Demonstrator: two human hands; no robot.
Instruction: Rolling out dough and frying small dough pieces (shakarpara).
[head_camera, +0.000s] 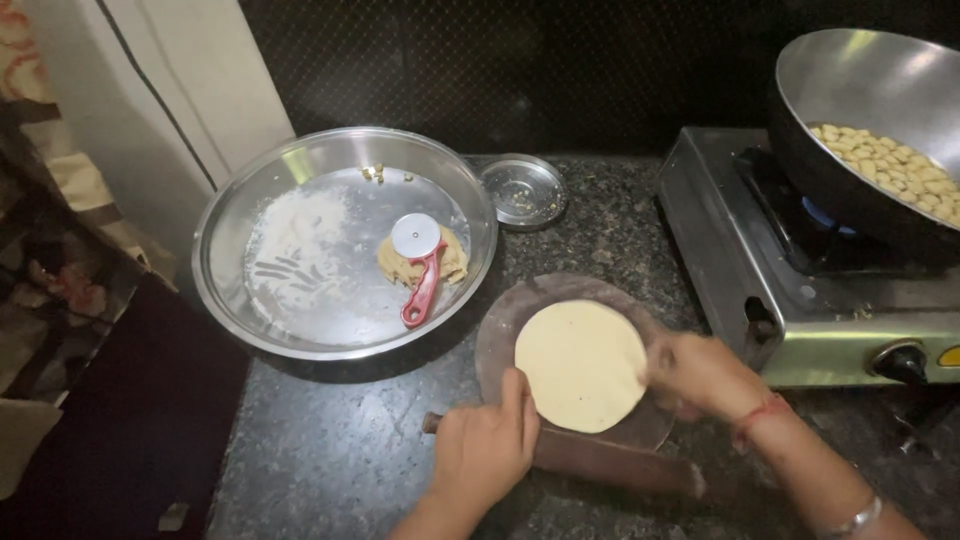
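looking down from the head view, both hands worked a rolled dough disc (580, 365) that lay flat on a round dark board (500, 335). the left hand (487, 447) rested on a wooden rolling pin (600, 460) at the board's near edge, its fingers curled together over the pin and its thumb stretched up to touch the disc's near-left rim. the right hand (703, 375) sat at the disc's right rim, fingers bent close together on the edge; whether they pinched the dough or only pressed it could not be told.

beyond the left fingertips, well apart, stood a wide steel plate (230, 290) dusted with flour, holding a dough lump (450, 262) with a red-handled wheel cutter (420, 270) lying across it. a small steel lid (522, 190) sat just beside that plate. beyond the right fingers was a gas stove (740, 270) carrying a pan (870, 90) of small pale pieces (895, 165).

handling such a thin sheet well probably meant light, even touches at the rim, so it neither stretched nor tore.
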